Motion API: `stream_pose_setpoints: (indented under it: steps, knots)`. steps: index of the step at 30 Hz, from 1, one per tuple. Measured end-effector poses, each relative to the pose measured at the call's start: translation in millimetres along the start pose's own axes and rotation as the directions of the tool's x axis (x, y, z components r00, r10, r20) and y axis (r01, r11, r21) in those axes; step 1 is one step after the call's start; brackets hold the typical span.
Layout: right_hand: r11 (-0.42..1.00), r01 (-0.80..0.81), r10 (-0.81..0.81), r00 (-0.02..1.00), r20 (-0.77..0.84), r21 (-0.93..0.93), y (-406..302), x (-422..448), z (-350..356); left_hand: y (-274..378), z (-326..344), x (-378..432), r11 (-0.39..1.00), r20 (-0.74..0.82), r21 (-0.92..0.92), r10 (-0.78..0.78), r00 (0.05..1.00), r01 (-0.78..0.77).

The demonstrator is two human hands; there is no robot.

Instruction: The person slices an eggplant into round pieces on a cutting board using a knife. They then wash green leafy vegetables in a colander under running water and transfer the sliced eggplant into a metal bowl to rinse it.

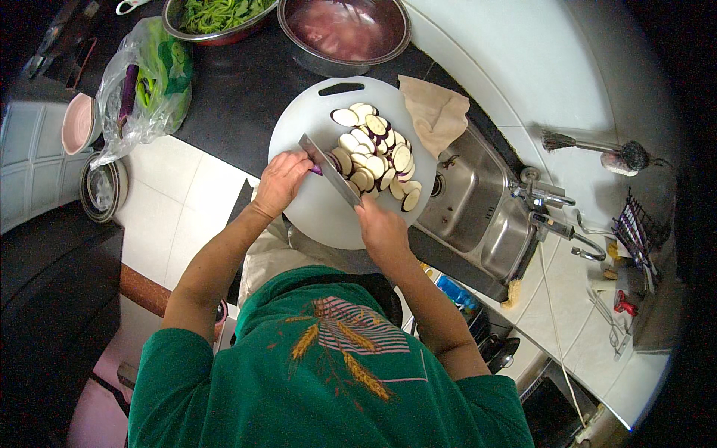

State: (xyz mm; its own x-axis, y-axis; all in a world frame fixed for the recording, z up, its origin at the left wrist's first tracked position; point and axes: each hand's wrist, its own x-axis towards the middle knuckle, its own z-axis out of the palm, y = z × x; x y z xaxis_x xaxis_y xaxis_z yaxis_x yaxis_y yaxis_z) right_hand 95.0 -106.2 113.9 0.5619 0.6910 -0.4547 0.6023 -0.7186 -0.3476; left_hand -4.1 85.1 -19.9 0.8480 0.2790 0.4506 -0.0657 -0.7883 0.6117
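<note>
My right hand (382,227) grips the handle of a broad-bladed kitchen knife (331,172), the handle mostly hidden in my fist. The blade slants across a round white cutting board (313,215). To the left of the blade, my left hand (287,178) holds a short purple end of eggplant (316,169) against the board, its fingertips close to the steel. Oval eggplant slices (375,166), pale with dark purple skin edges, lie heaped on the board to the right of the knife.
Behind the board stand a large metal basin (347,66) and a bowl of leafy greens (224,37). A plastic bag (115,147) with an eggplant and green vegetables sits at the left. Brown paper (434,115) lies by the board's right edge, beside a steel sink (456,215).
</note>
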Motion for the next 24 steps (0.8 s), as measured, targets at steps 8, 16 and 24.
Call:
stream_pose_setpoints:
  steps: [8,16,24]
  knots:
    - [0.99,0.047,-0.034,0.995,-0.096,0.135,-11.4,36.9,26.4,0.6,0.3,-1.1,1.0,-0.019,-0.011,-0.01,1.0,0.009]
    - [0.995,0.061,-0.045,0.982,-0.183,0.08,-13.3,58.5,40.7,1.5,-0.7,0.4,0.999,-0.057,-0.037,0.006,0.998,-0.009]
    - [0.996,0.074,-0.067,0.988,-0.138,0.044,8.1,13.4,22.4,-3.8,-7.5,-3.4,0.999,-0.061,-0.046,-0.009,0.998,0.007]
